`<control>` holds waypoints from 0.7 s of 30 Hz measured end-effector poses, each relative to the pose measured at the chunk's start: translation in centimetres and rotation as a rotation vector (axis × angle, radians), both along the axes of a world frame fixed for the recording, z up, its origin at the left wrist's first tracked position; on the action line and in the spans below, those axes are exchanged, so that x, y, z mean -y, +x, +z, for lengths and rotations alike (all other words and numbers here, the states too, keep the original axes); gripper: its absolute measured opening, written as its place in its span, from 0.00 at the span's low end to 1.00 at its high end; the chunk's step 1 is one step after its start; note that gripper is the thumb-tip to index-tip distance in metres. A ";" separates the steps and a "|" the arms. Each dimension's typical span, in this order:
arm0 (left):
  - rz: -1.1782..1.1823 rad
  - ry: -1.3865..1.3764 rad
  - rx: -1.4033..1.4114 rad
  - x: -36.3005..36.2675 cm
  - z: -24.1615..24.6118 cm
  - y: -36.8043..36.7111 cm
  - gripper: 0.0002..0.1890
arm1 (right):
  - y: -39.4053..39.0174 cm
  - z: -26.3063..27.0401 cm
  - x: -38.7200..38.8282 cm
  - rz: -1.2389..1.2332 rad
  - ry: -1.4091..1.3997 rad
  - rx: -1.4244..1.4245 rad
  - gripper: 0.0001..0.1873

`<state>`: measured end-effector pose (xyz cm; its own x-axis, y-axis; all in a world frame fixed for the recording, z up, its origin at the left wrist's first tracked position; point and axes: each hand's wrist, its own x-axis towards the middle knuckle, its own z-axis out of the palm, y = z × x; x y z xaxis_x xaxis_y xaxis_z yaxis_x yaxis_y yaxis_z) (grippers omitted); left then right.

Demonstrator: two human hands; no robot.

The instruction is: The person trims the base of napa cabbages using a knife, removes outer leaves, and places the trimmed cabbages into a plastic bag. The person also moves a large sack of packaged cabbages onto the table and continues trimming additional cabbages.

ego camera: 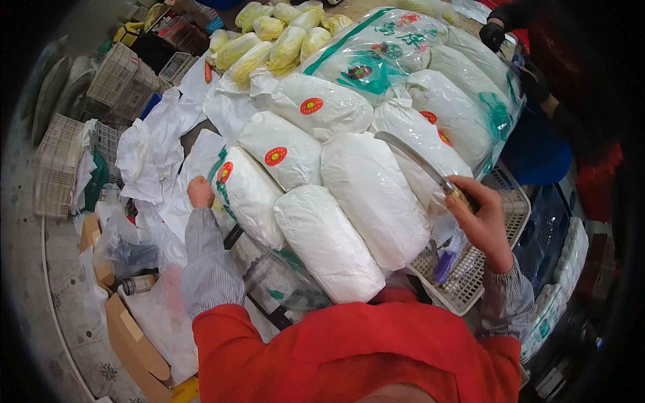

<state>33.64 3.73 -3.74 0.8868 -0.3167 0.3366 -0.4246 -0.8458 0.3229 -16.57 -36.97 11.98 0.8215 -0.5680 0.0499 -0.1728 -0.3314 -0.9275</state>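
My right hand (481,216) grips the wooden handle of a curved knife (415,160), its blade pointing up and left over the wrapped bundles. Several plump bundles in white wrapping (373,196) lie packed side by side before me under clear plastic, some with red oval labels (275,156). My left hand (200,192) is curled into a fist at the left edge of the nearest bundles, beside a green-striped plastic edge (219,163). Whether its fingers pinch the plastic is hidden.
Bare napa cabbages (282,43) are heaped at the back. Crumpled white paper (151,156) lies left, near stacked plastic crates (58,166). A cream plastic basket (466,292) sits at right, with a purple-handled item (443,267) in it. Another person's gloved hand (492,36) is at upper right.
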 end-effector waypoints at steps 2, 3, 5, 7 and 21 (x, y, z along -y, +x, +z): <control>0.011 0.035 -0.014 -1.1 -2.0 0.1 0.13 | -1.0 -0.2 0.1 -0.030 0.031 -0.043 0.16; 0.014 0.068 -0.019 -1.2 -2.8 0.0 0.14 | -1.6 -0.3 0.1 -0.050 0.078 -0.037 0.16; 0.012 0.137 -0.020 -0.8 -3.6 -0.7 0.14 | -2.7 -0.8 -0.1 -0.086 0.092 -0.032 0.17; 0.000 0.145 -0.039 0.3 -4.4 -1.7 0.14 | -4.1 -1.2 -0.8 -0.112 0.114 -0.034 0.18; 0.122 -0.626 -0.278 0.4 0.7 -16.6 0.11 | -7.4 -4.7 -13.0 0.131 0.007 0.165 0.16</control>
